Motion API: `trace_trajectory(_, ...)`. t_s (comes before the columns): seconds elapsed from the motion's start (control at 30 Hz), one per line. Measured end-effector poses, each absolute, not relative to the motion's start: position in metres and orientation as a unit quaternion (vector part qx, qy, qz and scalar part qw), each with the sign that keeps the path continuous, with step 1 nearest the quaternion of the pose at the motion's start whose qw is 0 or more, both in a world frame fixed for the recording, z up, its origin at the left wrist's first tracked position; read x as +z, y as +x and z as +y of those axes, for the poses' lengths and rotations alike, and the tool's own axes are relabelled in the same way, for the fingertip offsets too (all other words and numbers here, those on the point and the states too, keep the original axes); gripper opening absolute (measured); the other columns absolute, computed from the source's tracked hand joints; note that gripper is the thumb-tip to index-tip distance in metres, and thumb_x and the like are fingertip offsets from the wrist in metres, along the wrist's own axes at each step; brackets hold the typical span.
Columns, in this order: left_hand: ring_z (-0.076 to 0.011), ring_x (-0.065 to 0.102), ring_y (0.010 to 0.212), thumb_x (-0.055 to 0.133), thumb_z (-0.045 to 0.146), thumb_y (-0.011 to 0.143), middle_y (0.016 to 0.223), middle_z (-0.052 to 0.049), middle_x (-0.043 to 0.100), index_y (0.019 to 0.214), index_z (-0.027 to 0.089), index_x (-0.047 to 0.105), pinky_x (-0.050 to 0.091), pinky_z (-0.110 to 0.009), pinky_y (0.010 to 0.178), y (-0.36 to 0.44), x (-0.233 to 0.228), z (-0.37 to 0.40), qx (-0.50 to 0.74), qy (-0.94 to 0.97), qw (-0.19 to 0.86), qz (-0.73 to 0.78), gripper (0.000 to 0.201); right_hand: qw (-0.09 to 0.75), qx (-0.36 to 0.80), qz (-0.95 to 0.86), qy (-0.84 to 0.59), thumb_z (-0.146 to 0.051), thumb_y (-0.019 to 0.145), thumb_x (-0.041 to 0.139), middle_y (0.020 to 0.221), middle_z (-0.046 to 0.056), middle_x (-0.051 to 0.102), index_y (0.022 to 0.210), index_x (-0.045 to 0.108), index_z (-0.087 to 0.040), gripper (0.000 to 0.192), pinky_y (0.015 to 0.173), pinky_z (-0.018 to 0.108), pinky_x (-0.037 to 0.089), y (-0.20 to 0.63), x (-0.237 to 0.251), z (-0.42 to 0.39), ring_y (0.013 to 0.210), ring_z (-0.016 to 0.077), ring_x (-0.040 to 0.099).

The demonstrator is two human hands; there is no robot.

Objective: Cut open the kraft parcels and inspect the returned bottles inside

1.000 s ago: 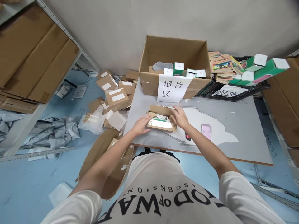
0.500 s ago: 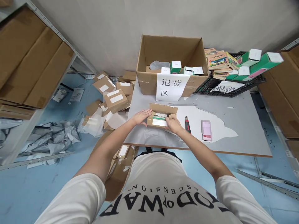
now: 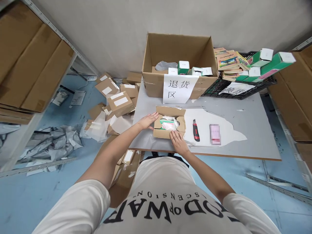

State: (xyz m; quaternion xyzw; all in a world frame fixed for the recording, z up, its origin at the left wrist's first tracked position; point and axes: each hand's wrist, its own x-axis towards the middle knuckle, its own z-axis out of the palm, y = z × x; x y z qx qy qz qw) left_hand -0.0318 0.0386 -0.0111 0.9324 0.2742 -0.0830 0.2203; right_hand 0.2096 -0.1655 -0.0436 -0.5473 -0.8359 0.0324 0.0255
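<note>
Opened parcel box on table
I press left hand (image 3: 147, 121) and right hand (image 3: 177, 143), both flat and unclenched, against small cardboard box (image 3: 168, 126), utility knife (image 3: 195, 130) beside

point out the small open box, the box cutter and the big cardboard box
small open box (image 3: 161, 133), head view, front wall
box cutter (image 3: 195, 130), head view, red handle
big cardboard box (image 3: 153, 86), head view, front wall

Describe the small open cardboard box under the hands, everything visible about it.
The small brown cardboard box lies flat near the front edge of the grey table, its flaps folded open. Inside show a green-and-white packet and crumpled white paper. The left hand rests on its left side; the right hand touches its near wall.
</note>
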Motion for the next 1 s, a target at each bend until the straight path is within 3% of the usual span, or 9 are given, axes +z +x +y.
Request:
trace_trajectory(0.13, -0.0256, 0.010, 0.144, 0.069, 0.019, 0.069, 0.155, -0.016, 0.014, 0.148, 0.015, 0.016, 0.013, -0.046, 0.114, -0.031, 0.001, 0.037, -0.099, 0.928, 0.225, 0.281, 0.096, 0.038, 0.080, -0.831, -0.548, -0.023, 0.089, 0.046, 0.152, 0.017, 0.027, 0.145, 0.030, -0.007, 0.061, 0.113, 0.050, 0.022, 0.212, -0.040, -0.165, 0.141, 0.0304, 0.022)
trace_trajectory(0.27, -0.0253, 0.017, 0.143, 0.057, 0.008, 0.067, 0.154, -0.014, 0.022, 0.147, 0.016, 0.021, 0.009, -0.050, 0.114, -0.030, 0.014, 0.025, -0.075, 0.915, 0.241, 0.316, 0.087, 0.117, 0.162, -0.789, -0.580, -0.027, 0.094, 0.037, 0.147, 0.016, 0.038, 0.140, 0.040, -0.010, 0.050, 0.111, 0.041, 0.031, 0.219, -0.019, -0.161, 0.137, 0.0241, 0.034)
trace_trajectory(0.33, -0.0256, 0.023, 0.141, 0.053, 0.013, 0.072, 0.152, -0.014, 0.028, 0.146, 0.015, 0.026, 0.013, -0.049, 0.114, -0.026, 0.017, 0.015, -0.029, 0.893, 0.257, 0.369, 0.079, 0.169, 0.191, -0.735, -0.628, -0.031, 0.095, 0.035, 0.147, 0.014, 0.038, 0.140, 0.040, -0.012, 0.050, 0.109, 0.036, 0.035, 0.223, -0.006, -0.152, 0.135, 0.0211, 0.038)
trace_trajectory(0.43, -0.0280, 0.021, 0.142, 0.054, 0.028, 0.078, 0.151, -0.020, 0.027, 0.144, 0.008, 0.027, 0.019, -0.045, 0.114, -0.012, 0.020, -0.002, 0.043, 0.840, 0.274, 0.467, 0.074, 0.201, 0.214, -0.650, -0.701, -0.037, 0.091, 0.043, 0.151, 0.015, 0.029, 0.145, 0.029, -0.011, 0.062, 0.111, 0.038, 0.030, 0.228, 0.013, -0.129, 0.140, 0.0229, 0.027)
trace_trajectory(0.57, -0.0359, 0.003, 0.143, 0.070, 0.047, 0.067, 0.152, -0.030, 0.008, 0.146, -0.002, 0.010, 0.020, -0.047, 0.112, 0.006, 0.020, -0.011, 0.049, 0.759, 0.308, 0.571, 0.111, 0.140, 0.309, -0.562, -0.754, -0.044, 0.080, 0.058, 0.154, 0.024, 0.013, 0.148, 0.011, -0.003, 0.093, 0.113, 0.040, 0.024, 0.235, 0.031, -0.092, 0.144, 0.0278, 0.013)
trace_trajectory(0.7, -0.0398, -0.003, 0.142, 0.084, 0.047, 0.047, 0.149, -0.035, -0.005, 0.144, -0.006, -0.002, 0.019, -0.046, 0.112, 0.020, 0.022, 0.000, -0.021, 0.686, 0.364, 0.629, 0.140, 0.063, 0.347, -0.517, -0.780, -0.043, 0.068, 0.072, 0.153, 0.030, 0.000, 0.147, 0.000, 0.003, 0.116, 0.114, 0.038, 0.019, 0.238, 0.032, -0.064, 0.144, 0.0326, 0.005)
trace_trajectory(0.83, -0.0410, 0.007, 0.141, 0.089, 0.039, 0.041, 0.150, -0.034, -0.003, 0.146, -0.003, 0.005, 0.020, -0.041, 0.112, 0.039, 0.024, 0.011, -0.061, 0.639, 0.370, 0.672, 0.141, 0.003, 0.332, -0.490, -0.806, -0.039, 0.055, 0.082, 0.153, 0.029, -0.006, 0.147, -0.006, -0.002, 0.133, 0.112, 0.043, 0.023, 0.231, 0.021, -0.053, 0.143, 0.0378, 0.007)
trace_trajectory(1.0, -0.0387, 0.010, 0.142, 0.089, 0.033, 0.040, 0.151, -0.033, -0.001, 0.146, -0.004, 0.001, 0.027, -0.038, 0.111, 0.058, 0.020, 0.004, -0.079, 0.627, 0.338, 0.698, 0.143, -0.031, 0.301, -0.491, -0.817, -0.030, 0.055, 0.081, 0.151, 0.032, -0.011, 0.147, -0.006, -0.001, 0.130, 0.109, 0.040, 0.030, 0.220, 0.011, -0.055, 0.137, 0.0389, 0.027)
